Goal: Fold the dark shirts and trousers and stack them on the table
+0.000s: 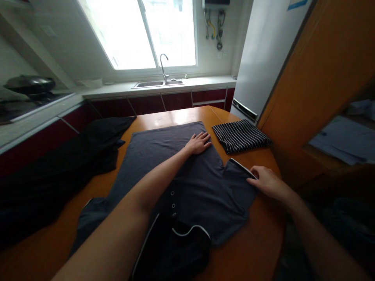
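Note:
A dark grey polo shirt (193, 171) lies spread on the wooden table (252, 249), its black collar with white piping toward me and its hem at the far side. Round white-ringed buttons run down from the collar. My left hand (198, 143) rests flat on the shirt near the right end of the hem, fingers stretched out. At the right, my right hand (265, 180) pinches the white-edged cuff of the right-side sleeve between thumb and fingers. Part of the other sleeve is hidden behind my left forearm.
A folded black-and-white striped cloth (241, 136) lies beyond the right sleeve. Dark clothing (64, 168) is heaped along the table's left side. Behind stand a counter with a sink (158, 83), a wok (31, 84) on the stove, and a fridge (260, 58).

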The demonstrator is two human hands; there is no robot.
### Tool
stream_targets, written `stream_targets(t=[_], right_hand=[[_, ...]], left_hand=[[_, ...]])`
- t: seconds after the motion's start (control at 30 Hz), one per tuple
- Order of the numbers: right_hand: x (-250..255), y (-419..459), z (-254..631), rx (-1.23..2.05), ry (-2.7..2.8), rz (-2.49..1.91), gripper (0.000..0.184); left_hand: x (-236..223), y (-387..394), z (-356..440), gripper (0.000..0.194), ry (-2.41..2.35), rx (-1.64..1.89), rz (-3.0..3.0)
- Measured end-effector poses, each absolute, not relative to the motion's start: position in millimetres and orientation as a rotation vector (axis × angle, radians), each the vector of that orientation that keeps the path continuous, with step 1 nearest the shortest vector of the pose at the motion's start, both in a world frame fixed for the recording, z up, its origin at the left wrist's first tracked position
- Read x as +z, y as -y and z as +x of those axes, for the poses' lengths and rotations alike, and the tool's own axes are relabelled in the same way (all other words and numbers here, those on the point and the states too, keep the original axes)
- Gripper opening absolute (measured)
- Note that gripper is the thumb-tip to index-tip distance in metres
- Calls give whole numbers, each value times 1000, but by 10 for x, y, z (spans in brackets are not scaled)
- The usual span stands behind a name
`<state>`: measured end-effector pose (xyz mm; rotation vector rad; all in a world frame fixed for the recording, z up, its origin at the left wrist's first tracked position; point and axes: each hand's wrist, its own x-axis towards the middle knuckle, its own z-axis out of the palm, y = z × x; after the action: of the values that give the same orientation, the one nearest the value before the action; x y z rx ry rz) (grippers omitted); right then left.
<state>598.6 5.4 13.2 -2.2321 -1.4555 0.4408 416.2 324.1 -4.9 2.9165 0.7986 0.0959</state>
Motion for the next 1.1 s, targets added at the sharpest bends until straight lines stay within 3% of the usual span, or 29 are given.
stream_targets(t=[0.23, 0.4, 0.5, 0.67, 0.73, 0.87, 1.1], right_hand=[[132, 50, 6151, 576, 1403, -2166, 18], [104, 89, 6070, 134, 1375, -2387, 22], [208, 112, 5798, -18, 1491, -2125, 23], [362, 287, 5046, 341, 1930, -1552, 16], [362, 400, 4775, 432, 2092, -1408, 25], [305, 541, 4445, 445, 2167, -1341, 46], [231, 375, 4225, 375, 2141, -1358, 16]], left_hand=[[53, -3143, 4148, 64, -813, 41, 2888], [425, -2984, 3936, 65, -792, 178, 2853], [774, -2733, 3446, 64, -644, 321, 2872], [1274, -1888, 2122, 48, -570, 188, 2756], [1336, -1471, 1606, 46, -654, 68, 2676], [1127, -700, 931, 45, -885, 53, 2517], [435, 13, 982, 35, -1231, 411, 2509]])
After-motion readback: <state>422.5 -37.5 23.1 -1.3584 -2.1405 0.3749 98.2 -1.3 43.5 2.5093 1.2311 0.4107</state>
